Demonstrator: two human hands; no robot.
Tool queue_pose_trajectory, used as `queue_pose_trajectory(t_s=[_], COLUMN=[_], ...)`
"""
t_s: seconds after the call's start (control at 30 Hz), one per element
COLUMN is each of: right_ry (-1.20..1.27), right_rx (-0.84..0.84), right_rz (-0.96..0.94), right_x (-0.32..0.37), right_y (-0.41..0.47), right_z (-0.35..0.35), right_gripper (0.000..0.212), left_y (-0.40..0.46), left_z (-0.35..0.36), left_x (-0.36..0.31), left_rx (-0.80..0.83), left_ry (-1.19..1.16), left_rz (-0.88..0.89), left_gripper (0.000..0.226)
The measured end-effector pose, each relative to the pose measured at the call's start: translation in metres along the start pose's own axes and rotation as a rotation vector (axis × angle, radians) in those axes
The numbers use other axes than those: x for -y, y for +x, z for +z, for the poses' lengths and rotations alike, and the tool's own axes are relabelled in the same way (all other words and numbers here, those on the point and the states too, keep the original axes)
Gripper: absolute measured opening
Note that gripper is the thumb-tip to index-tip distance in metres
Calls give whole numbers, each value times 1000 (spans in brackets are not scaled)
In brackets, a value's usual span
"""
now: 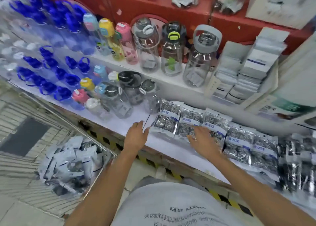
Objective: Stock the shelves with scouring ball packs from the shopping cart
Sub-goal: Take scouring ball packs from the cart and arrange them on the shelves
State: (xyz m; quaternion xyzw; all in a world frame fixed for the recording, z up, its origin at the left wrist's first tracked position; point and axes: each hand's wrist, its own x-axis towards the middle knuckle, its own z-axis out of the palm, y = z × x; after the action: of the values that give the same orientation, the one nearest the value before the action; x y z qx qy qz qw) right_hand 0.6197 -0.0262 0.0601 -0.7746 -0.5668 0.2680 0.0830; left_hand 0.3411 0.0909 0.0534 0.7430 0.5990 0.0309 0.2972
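A row of silver scouring ball packs [191, 121] with blue labels lies on the white lower shelf [123, 121], running off to the right. My left hand [136, 134] hovers with straight fingers just left of the leftmost pack [165, 119], its fingertips near the pack's edge. My right hand [203, 138] rests with spread fingers on the front of the second and third packs. The shopping cart [104, 153] stands low on the left, holding a loose heap of more packs [71, 162].
Clear and coloured water bottles [148, 44] crowd both shelves to the left and behind. Stacked white packets [253, 65] fill the upper shelf on the right. A yellow-black striped edge [148, 159] runs under the lower shelf. Tiled floor lies left of the cart.
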Motion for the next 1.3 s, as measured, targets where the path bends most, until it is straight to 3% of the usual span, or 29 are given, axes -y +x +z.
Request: queue_pose_trajectory(t_s=[0.3, 0.53, 0.63, 0.7, 0.83, 1.3], right_ry=[-78, -169, -181, -190, -215, -248], right_rx=[150, 333, 364, 381, 436, 627], right_rz=[-494, -687, -747, -783, -796, -612], right_x=[115, 191, 224, 246, 284, 394], right_y=[-15, -49, -57, -59, -61, -4], right_z=[49, 105, 131, 150, 184, 274], right_gripper=[55, 39, 55, 54, 46, 52], left_y=[-166, -279, -305, -316, -324, -264], left_z=[-9, 7, 12, 13, 6, -21], left_x=[79, 142, 162, 178, 216, 333], left_rx=[-312, -457, -519, -542, -541, -383], left_ry=[3, -142, -214, -267, -344, -631], left_rz=[-310, -611, -705, -747, -825, -926], left_gripper=[50, 45, 43, 44, 46, 48])
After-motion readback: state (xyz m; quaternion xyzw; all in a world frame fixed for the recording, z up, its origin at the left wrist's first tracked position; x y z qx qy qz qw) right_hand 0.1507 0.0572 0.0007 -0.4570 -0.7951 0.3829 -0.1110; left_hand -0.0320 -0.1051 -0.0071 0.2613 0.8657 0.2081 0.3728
